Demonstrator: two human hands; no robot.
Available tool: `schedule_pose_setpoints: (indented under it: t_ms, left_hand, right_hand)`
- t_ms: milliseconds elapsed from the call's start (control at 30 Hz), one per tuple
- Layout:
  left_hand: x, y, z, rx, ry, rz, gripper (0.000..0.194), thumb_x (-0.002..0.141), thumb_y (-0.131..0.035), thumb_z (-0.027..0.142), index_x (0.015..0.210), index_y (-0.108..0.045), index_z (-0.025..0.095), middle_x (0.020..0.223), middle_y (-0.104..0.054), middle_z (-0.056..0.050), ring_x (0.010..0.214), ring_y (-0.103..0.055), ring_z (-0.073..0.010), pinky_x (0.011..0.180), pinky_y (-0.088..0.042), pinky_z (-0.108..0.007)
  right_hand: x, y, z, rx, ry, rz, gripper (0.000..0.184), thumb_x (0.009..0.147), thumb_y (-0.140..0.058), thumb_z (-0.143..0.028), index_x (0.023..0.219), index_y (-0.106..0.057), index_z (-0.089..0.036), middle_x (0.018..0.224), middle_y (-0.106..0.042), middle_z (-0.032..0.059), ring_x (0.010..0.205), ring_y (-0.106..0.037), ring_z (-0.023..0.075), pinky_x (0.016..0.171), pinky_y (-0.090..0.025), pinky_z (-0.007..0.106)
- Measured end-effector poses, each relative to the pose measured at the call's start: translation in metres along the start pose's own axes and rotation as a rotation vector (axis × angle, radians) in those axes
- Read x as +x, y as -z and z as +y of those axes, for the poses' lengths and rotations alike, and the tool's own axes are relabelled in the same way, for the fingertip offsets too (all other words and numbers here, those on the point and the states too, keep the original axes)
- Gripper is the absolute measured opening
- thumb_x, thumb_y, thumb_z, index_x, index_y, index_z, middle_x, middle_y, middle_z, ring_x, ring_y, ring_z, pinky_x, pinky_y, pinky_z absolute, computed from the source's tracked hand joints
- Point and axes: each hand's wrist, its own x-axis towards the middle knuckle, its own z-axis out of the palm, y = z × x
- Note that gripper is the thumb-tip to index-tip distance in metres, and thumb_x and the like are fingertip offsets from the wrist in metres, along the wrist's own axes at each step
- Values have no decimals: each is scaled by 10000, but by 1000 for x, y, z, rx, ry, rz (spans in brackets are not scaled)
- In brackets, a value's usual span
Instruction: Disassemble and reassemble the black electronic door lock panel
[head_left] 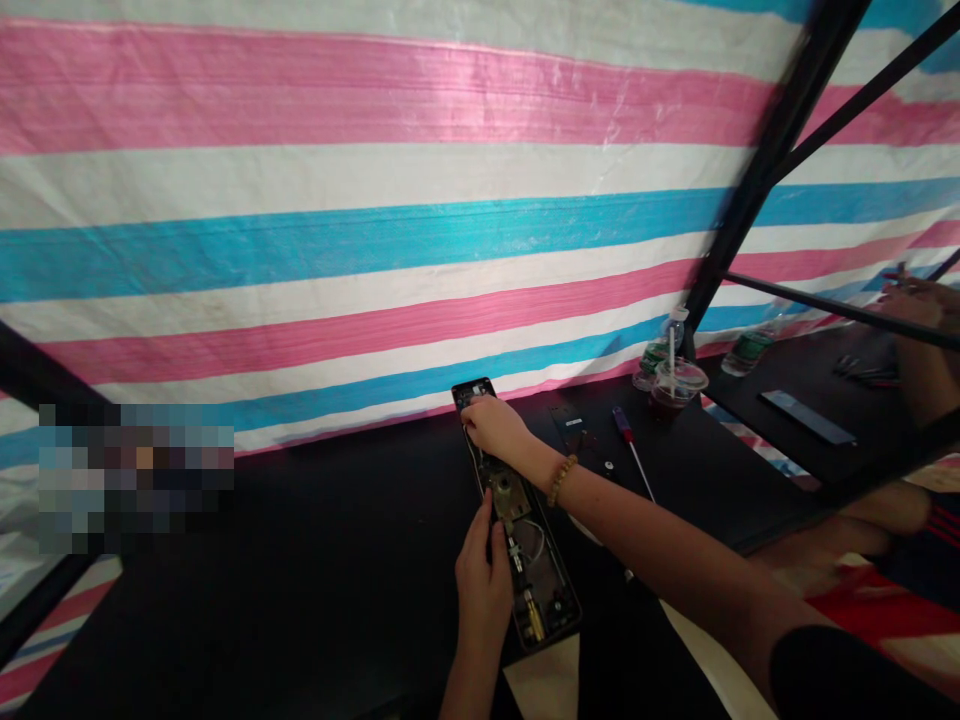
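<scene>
A long black door lock housing (556,560) lies with its inside facing up, one end near the striped sheet and the other at the table's front edge. A metal plate, a thin pale wire and a brass-coloured cylinder show inside it. My left hand (481,575) grips its left side around the middle, thumb over the rim. Above it, my right hand (499,428) is closed over the upper part, fingertips pinched down inside. What those fingers hold is hidden. A bead bracelet (561,480) circles my right wrist.
On the black table (300,570), right of the housing, lie a screwdriver (630,440), a flat dark plate (568,424) and small parts. A drink cup (677,384) and bottle stand behind. Another person's hand (911,300) is at the right table, near a phone-like slab (808,417). Black frame bars (742,210) slant between.
</scene>
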Motion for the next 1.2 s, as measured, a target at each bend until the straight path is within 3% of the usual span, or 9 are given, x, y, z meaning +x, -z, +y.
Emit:
schedule_pose_setpoints:
  t_ms: [200,600,700,767,867,933,1033,1100,1200]
  left_hand:
    - [0,-1,-2,21,14,5,469,969,-437,371,1383,-559,189,1381,-611,-104,1274,-576,-232,1097,-434,-373]
    - [1,0,11,12,102,25,529,943,-471,369,1441,-405,201,1246,-683,-140,1082,-688,-231,900,-532,-347]
    - [-2,0,15,31,117,22,530,935,-478,404,1421,-435,196,1214,-696,-144,1055,-696,-238,875,-537,-353]
    - [-2,8,15,62,116,37,514,932,-468,424,1392,-473,193,1193,-704,-143,1038,-700,-241,871,-537,-361]
    - [6,40,7,243,-1,56,423,907,-468,441,1209,-624,188,1194,-699,-128,1073,-672,-256,953,-501,-392]
    - [18,70,-5,417,-104,82,404,877,-456,449,1067,-689,178,1135,-705,-131,1055,-656,-281,968,-486,-417]
    - [41,108,-26,696,-123,64,479,830,-442,480,1040,-713,146,1072,-706,-156,993,-641,-328,962,-467,-479]
    - [53,121,-37,806,-152,24,520,820,-429,496,1045,-726,133,1068,-696,-166,980,-631,-330,970,-455,-482]
    - [60,122,-45,872,-205,-9,531,828,-406,504,1006,-747,138,1021,-684,-161,923,-624,-315,940,-467,-459]
  right_hand:
    - [-3,-4,2,70,-53,31,185,911,-555,-169,948,-735,-158,974,-713,108,913,-648,213,826,-469,288]
    - [-13,-2,1,182,-48,109,191,927,-548,-184,922,-733,-139,960,-698,117,944,-630,214,893,-466,308]
    - [-28,7,7,233,-44,171,205,927,-552,-177,1038,-723,-153,1067,-694,110,1012,-620,201,942,-458,306]
    - [-49,13,19,311,-99,302,252,922,-549,-154,1126,-697,-161,1124,-684,111,1051,-612,201,963,-459,321]
    - [-100,17,49,447,-202,430,212,890,-567,-127,1021,-728,-168,1005,-711,95,955,-652,199,911,-497,332]
    - [-141,17,72,475,-283,414,188,867,-581,-131,955,-741,-178,954,-718,86,889,-674,195,856,-521,325]
    - [-204,10,101,416,-432,379,180,863,-576,-169,922,-745,-190,922,-731,80,878,-686,212,855,-523,346]
    - [-239,3,110,376,-540,381,190,863,-560,-184,902,-746,-190,892,-731,78,836,-689,212,824,-530,346]
    - [-272,-8,108,351,-603,349,206,867,-545,-194,919,-745,-189,900,-725,78,843,-685,216,818,-531,348]
